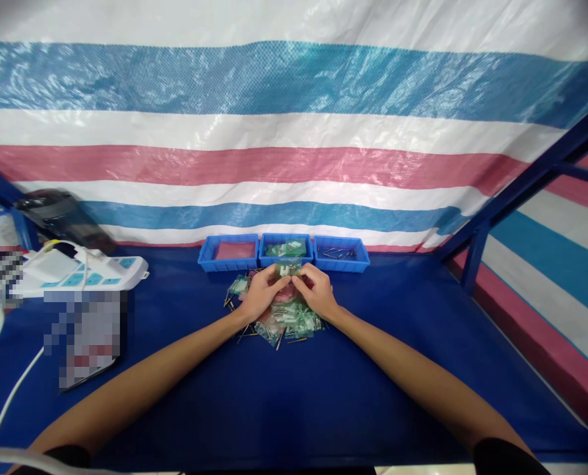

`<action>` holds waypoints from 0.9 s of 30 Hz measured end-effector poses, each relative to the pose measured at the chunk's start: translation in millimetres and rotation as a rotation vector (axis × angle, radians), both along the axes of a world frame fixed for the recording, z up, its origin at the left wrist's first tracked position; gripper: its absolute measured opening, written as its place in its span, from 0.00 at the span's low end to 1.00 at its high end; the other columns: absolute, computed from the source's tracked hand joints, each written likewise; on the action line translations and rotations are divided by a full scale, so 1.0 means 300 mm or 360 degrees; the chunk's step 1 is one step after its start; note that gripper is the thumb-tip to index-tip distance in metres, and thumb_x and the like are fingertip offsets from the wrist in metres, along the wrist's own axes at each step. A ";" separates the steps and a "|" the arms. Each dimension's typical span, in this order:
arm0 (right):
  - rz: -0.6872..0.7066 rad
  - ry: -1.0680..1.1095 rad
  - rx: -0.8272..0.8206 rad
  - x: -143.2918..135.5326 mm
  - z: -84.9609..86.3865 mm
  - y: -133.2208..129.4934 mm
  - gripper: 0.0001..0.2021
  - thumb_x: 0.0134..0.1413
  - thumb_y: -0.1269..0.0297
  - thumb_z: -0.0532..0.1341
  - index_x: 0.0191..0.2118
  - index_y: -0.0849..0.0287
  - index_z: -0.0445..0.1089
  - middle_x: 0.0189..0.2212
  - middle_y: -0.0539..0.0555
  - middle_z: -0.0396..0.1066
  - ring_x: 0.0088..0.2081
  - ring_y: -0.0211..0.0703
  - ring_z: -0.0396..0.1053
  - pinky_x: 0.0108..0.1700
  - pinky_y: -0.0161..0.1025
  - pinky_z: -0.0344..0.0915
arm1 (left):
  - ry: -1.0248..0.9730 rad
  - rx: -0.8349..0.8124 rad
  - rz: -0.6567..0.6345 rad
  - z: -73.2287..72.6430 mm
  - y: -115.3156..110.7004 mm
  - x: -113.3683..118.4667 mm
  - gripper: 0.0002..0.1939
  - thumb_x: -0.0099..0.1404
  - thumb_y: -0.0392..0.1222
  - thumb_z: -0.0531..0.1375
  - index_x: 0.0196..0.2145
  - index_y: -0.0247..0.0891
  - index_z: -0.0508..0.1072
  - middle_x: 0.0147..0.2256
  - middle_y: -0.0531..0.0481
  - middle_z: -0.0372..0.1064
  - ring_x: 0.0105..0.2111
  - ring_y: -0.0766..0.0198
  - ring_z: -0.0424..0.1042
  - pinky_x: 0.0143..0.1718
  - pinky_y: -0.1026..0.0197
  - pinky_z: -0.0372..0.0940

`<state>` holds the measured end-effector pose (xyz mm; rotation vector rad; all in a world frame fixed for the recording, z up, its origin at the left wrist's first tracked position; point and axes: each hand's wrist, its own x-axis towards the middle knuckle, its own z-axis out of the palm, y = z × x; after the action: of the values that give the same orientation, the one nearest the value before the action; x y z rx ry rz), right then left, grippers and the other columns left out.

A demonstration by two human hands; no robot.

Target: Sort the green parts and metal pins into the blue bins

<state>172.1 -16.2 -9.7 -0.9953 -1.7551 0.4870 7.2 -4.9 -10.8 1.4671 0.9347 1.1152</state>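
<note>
Between my two hands, a small clear-and-green plastic bag (288, 269) with white pieces in it is pinched at its near edge. My left hand (262, 290) grips its left side with thumb and fingers. On its right side my right hand (315, 289) holds it the same way. Right under the hands lies a heap of small green bags (298, 320), mixed with pinkish bags and thin metal rods. Just behind the hands stands the middle blue bin (264, 262), with green bags inside.
A left blue bin (209, 266) holds pink material; a right blue bin (340, 266) holds thin dark rods. A white power strip (138, 272) with cables and a blurred-out packet (93, 336) are on the blue table (284, 409). A dark frame post (476, 254) rises at the right.
</note>
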 end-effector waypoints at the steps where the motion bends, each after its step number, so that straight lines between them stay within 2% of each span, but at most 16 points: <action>1: 0.0004 0.0002 -0.0003 0.000 0.000 0.000 0.11 0.59 0.63 0.56 0.26 0.57 0.61 0.25 0.48 0.58 0.27 0.38 0.58 0.30 0.35 0.55 | -0.0008 -0.0017 -0.0001 -0.001 0.000 0.000 0.15 0.59 0.48 0.63 0.38 0.33 0.71 0.36 0.48 0.73 0.36 0.59 0.73 0.39 0.58 0.69; 8: 0.0013 0.0007 0.0016 -0.004 0.004 -0.002 0.10 0.58 0.64 0.57 0.26 0.57 0.61 0.25 0.48 0.58 0.27 0.38 0.58 0.30 0.36 0.55 | -0.0027 -0.0074 -0.0012 -0.010 0.001 -0.002 0.16 0.60 0.48 0.62 0.40 0.34 0.71 0.37 0.48 0.73 0.36 0.60 0.72 0.38 0.59 0.69; 13: 0.0025 0.0026 0.0033 -0.001 0.002 -0.001 0.10 0.58 0.65 0.57 0.25 0.57 0.60 0.24 0.48 0.57 0.26 0.37 0.57 0.30 0.35 0.54 | -0.0026 -0.0083 -0.0008 0.009 -0.007 0.001 0.17 0.60 0.50 0.62 0.40 0.34 0.71 0.36 0.48 0.73 0.34 0.60 0.72 0.35 0.60 0.69; 18: 0.0017 0.0011 0.0028 0.000 -0.001 0.002 0.10 0.58 0.66 0.57 0.26 0.57 0.60 0.24 0.48 0.57 0.27 0.37 0.57 0.30 0.35 0.54 | 0.0024 0.0000 -0.0007 0.024 -0.010 0.001 0.16 0.61 0.50 0.61 0.39 0.34 0.70 0.35 0.49 0.72 0.34 0.61 0.71 0.35 0.61 0.68; 27: 0.0018 -0.0007 0.0026 -0.001 -0.005 0.003 0.09 0.58 0.66 0.57 0.26 0.57 0.60 0.24 0.48 0.57 0.26 0.37 0.57 0.30 0.35 0.54 | 0.0034 0.0020 -0.0005 0.000 0.001 -0.001 0.16 0.62 0.50 0.60 0.41 0.34 0.70 0.36 0.49 0.73 0.35 0.61 0.72 0.39 0.59 0.68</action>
<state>171.7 -15.4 -11.2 -0.9762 -1.7668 0.4771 6.9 -4.6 -10.9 1.4929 0.9415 1.1065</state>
